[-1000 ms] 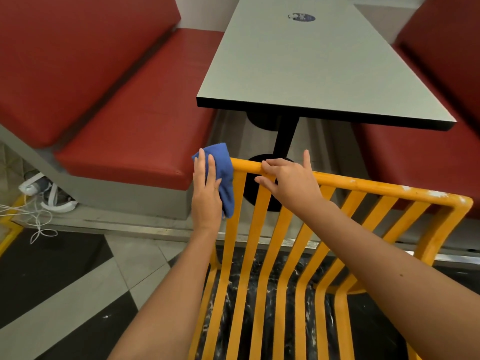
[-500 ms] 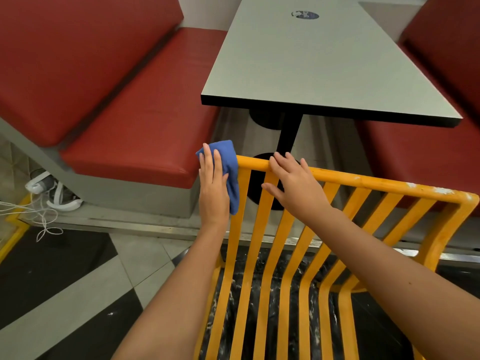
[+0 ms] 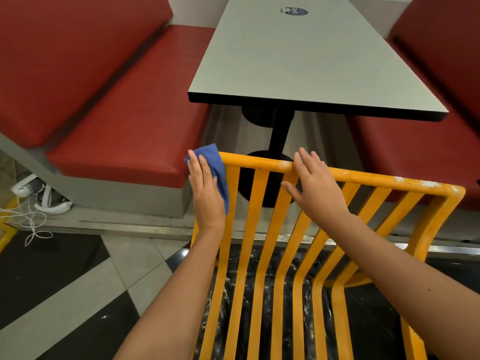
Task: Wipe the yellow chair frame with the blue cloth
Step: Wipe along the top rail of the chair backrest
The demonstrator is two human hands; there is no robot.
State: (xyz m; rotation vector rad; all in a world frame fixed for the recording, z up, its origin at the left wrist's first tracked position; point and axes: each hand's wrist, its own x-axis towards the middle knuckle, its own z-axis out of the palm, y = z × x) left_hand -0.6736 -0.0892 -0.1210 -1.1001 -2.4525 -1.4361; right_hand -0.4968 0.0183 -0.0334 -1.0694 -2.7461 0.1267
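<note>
The yellow chair frame (image 3: 262,222) stands in front of me, its slatted back facing me and its top rail chipped white toward the right. The blue cloth (image 3: 217,167) is folded over the frame's top left corner. My left hand (image 3: 206,193) lies flat on the cloth with straight fingers, pressing it against the left upright. My right hand (image 3: 315,188) rests open on the top rail and the slats near the middle, fingers spread, holding nothing.
A grey table (image 3: 306,61) on a black post stands just beyond the chair. Red booth benches flank it at left (image 3: 124,131) and right (image 3: 415,157). White cables (image 3: 28,214) lie on the floor at far left. The floor has black and grey tiles.
My right hand has slid right along the top rail and flattened, its fingers now spread. My left hand keeps the cloth at the left corner. The view has shifted slightly.
</note>
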